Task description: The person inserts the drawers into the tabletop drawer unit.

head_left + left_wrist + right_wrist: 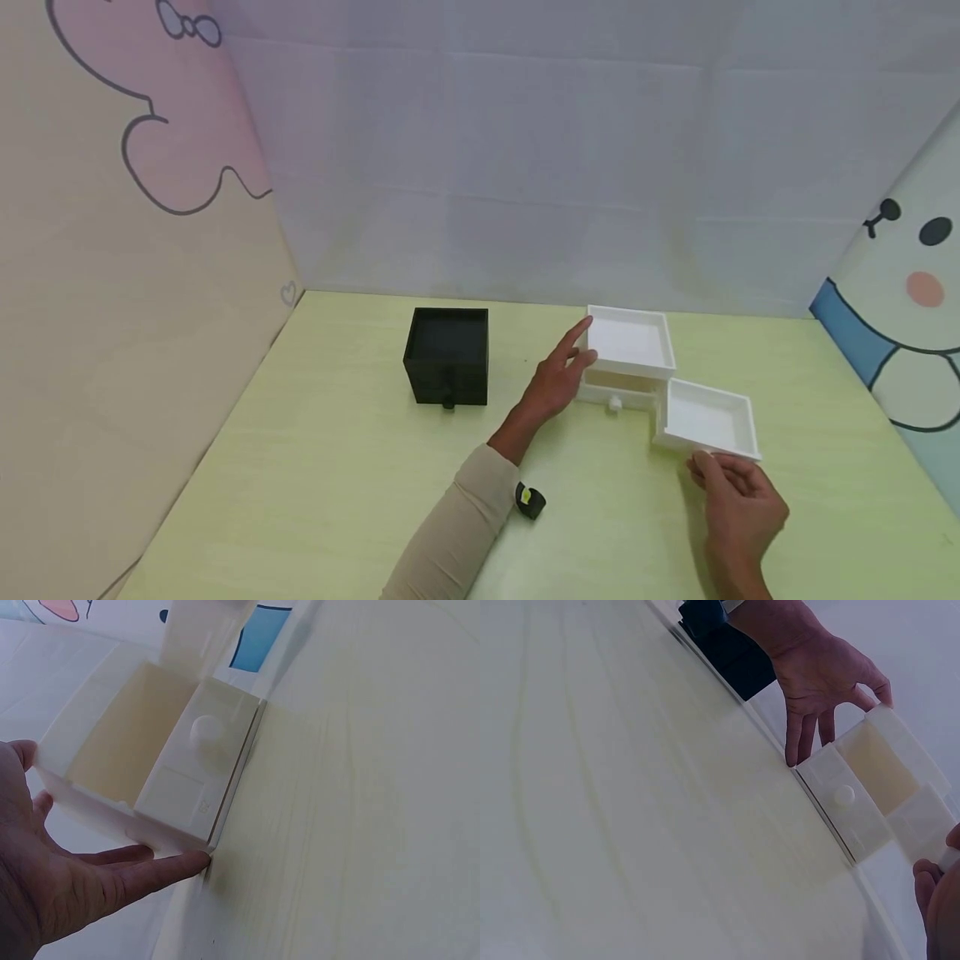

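A small white drawer box (pixel 628 337) stands right of centre on the table, its upper slot vacant and a lower drawer with a round knob (pixel 208 733) in place. My left hand (pixel 553 383) touches the box's left side, fingers spread and mostly straight, thumb near the top front edge. In front of the box and to its right is a loose white drawer (pixel 708 414). My right hand (pixel 741 504) pinches this drawer at its front; the fingers cover the grip point. In the right wrist view, the drawer (pixel 924 825) overlaps the box's right side.
To the left on the pale green table (pixel 315 483) stands a black drawer box (pixel 447 358) with a front knob. A white cloth backdrop (pixel 480 167) rises behind the table, and printed panels flank both sides. A black strap device (pixel 530 501) is on my left wrist.
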The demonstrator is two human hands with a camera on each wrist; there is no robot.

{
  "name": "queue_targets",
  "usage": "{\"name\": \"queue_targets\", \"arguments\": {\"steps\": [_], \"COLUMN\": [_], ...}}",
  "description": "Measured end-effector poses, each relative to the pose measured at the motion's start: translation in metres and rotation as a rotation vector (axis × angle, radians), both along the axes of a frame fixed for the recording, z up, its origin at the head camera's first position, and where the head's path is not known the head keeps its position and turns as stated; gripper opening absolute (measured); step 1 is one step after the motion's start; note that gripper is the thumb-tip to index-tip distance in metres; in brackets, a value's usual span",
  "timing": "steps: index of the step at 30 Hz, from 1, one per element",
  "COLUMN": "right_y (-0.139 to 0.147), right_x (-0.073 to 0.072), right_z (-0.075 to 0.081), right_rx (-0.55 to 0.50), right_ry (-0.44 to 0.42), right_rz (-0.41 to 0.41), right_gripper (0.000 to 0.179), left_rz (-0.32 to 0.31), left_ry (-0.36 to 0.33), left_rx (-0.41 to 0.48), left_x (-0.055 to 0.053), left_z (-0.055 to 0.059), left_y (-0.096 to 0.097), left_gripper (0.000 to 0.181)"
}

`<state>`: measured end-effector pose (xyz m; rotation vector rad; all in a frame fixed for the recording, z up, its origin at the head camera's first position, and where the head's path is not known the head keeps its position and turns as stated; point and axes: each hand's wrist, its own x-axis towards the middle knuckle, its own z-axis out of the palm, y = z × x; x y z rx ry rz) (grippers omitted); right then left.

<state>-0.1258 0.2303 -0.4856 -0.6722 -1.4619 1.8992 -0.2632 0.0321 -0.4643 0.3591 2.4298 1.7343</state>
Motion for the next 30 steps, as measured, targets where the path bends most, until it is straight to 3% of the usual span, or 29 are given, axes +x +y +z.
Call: {"name": "queue_targets", "arguments": {"steps": [11,24,30], "right_y": [-0.0014,-0.0047,-0.0072], "right_x": [0.0008,0.0020,0.0018], "right_z": [0.0006,0.0003,-0.0001], "right_rx": [0.011,0.024,0.031], "right_ry": [-0.014,0.064,0.040], "right_rz": [-0.034,-0.066,-0.061], "right_gripper": [0.008,0.007,0.007], "left_rz": [0.001,0.010,0.002], "left_ry": [-0.002,0.000,0.012], "left_rx": [-0.001,-0.011,-0.014], "left_x": [-0.0004,0.0005,-0.0004], "left_z": [0.0003,0.0007,-0.0006], "left_y": [0.0004,0.0002,0.0001], "left_gripper": [0.049,0.049,0.049]}}
